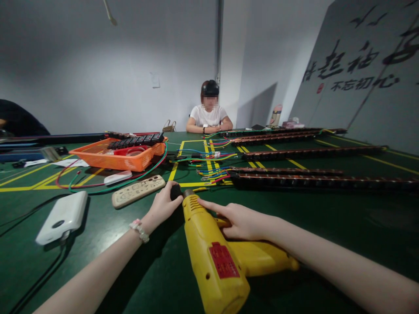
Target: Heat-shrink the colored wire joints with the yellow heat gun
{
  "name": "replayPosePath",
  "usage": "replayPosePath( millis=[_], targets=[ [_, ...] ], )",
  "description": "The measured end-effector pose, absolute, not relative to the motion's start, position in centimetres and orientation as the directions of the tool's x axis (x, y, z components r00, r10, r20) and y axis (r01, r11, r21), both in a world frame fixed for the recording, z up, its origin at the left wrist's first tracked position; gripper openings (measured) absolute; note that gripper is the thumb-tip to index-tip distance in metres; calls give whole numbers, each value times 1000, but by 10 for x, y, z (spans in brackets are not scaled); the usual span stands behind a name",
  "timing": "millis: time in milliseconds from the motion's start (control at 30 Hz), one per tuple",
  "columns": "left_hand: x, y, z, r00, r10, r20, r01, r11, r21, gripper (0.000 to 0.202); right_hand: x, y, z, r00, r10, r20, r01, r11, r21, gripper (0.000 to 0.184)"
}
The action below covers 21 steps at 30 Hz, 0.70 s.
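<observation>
A yellow heat gun [206,248] with a red label lies in front of me, its metal nozzle pointing away and its handle to the right. My right hand [242,221] is on the gun's side above the handle, its index finger stretched along the vents near the nozzle and the other fingers curled against the body. Just left of the nozzle, my left hand [165,204] is closed around a small black piece [176,192], whose kind I cannot make out. A beige remote-like strip [139,192] lies beyond my left wrist.
An orange basket [131,162] holds black parts and wires. Long black strips [314,181] with coloured wire ends lie on the green table [327,226] at right. A white power bank [63,216] with a cable sits left. Across the table sits a person [209,115].
</observation>
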<state>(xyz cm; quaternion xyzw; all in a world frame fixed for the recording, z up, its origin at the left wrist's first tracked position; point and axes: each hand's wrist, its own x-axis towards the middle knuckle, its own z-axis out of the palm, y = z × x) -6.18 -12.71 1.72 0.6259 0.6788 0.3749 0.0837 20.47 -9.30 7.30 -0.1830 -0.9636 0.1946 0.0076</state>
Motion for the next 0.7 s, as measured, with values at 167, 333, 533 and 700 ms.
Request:
replayPosePath(
  millis=[167, 333, 533, 700],
  targets=[
    [-59, -128, 18, -219, 917, 333, 772, -46, 634, 36, 203, -94, 75, -928, 366, -73, 365, 849, -382, 88],
    [-59, -129, 20, -222, 919, 327, 780, -34, 624, 38, 208, -92, 75, -925, 369, -90, 373, 836, -403, 88],
    [-58, -131, 22, -196, 922, 335, 811, -41, 584, 43, 236, -83, 70, -909, 415, -44, 370, 753, -544, 84],
    [-59, -131, 20, -168, 923, 345, 836, -51, 546, 48, 253, -79, 72, -893, 448, -49, 387, 706, -594, 83]
  ],
)
